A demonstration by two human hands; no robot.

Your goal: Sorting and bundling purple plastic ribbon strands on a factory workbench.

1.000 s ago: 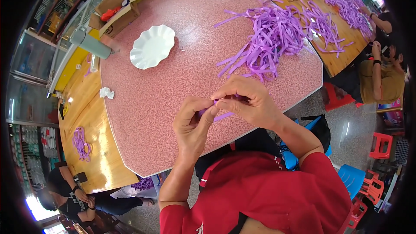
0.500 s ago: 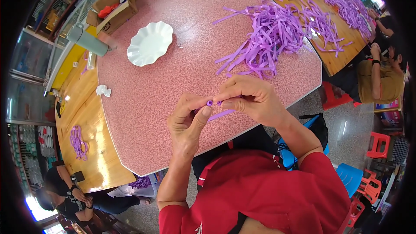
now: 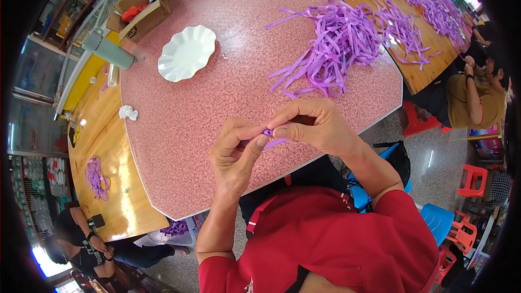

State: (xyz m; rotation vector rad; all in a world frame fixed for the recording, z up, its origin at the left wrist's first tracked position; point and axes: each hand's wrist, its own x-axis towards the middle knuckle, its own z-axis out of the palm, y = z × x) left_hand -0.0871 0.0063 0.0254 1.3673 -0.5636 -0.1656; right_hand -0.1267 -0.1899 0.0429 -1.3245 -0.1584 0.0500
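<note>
Both hands are meeting over the near edge of the pink speckled desk (image 3: 217, 108). The left hand (image 3: 234, 154) and right hand (image 3: 309, 125) are each pinching closed on a small purple ribbon strip (image 3: 268, 133). Behind, a loose purple ribbon pile (image 3: 336, 43) is lying near a white scalloped plate (image 3: 186, 53).

Pink speckled table (image 3: 217, 103) w/ wooden tables (image 3: 108, 135) adjoining. Grey tiled floor (image 3: 434, 152), red plastic stools (image 3: 471, 179) at right. Daylight from lower left.
</note>
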